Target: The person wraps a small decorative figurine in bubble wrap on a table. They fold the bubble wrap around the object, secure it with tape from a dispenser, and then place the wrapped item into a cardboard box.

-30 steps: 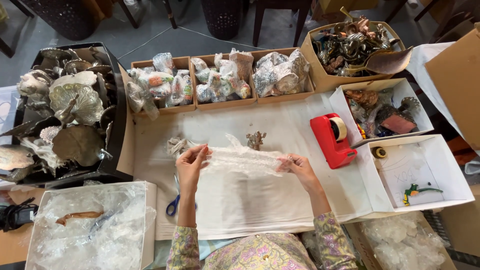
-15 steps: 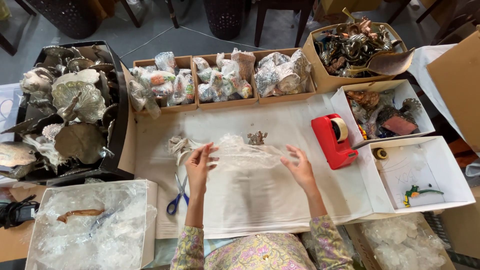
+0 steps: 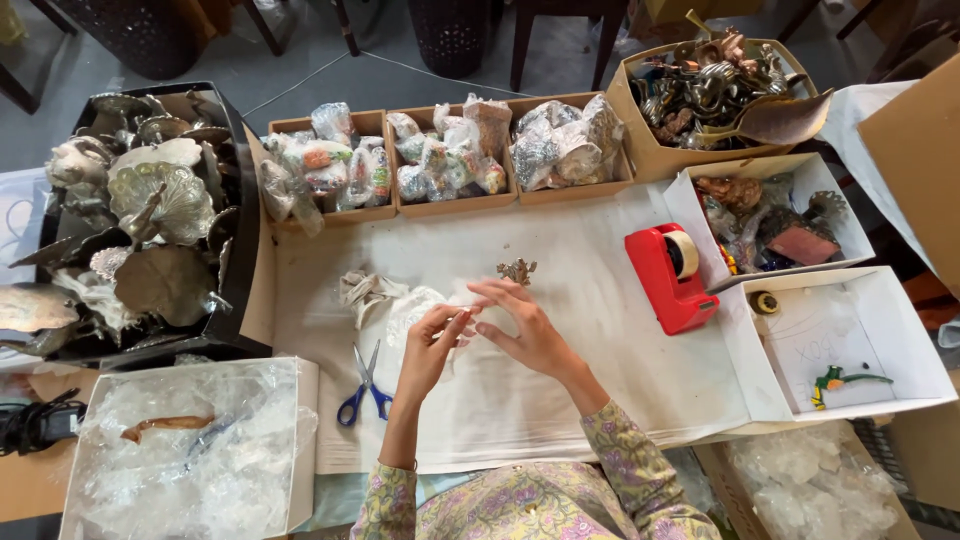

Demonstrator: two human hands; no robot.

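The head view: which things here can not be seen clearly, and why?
- Clear wrap, head view: partly hidden behind the left hand and right hand; whether anything is inside cannot be told.
- Small metal piece, head view: too small to identify.
- Cardboard box, head view: cut off by the right edge.

Scissors [image 3: 365, 385] left of the hands; tape dispenser [image 3: 672, 275] right; small figurine [image 3: 517, 270], perhaps metal, just behind
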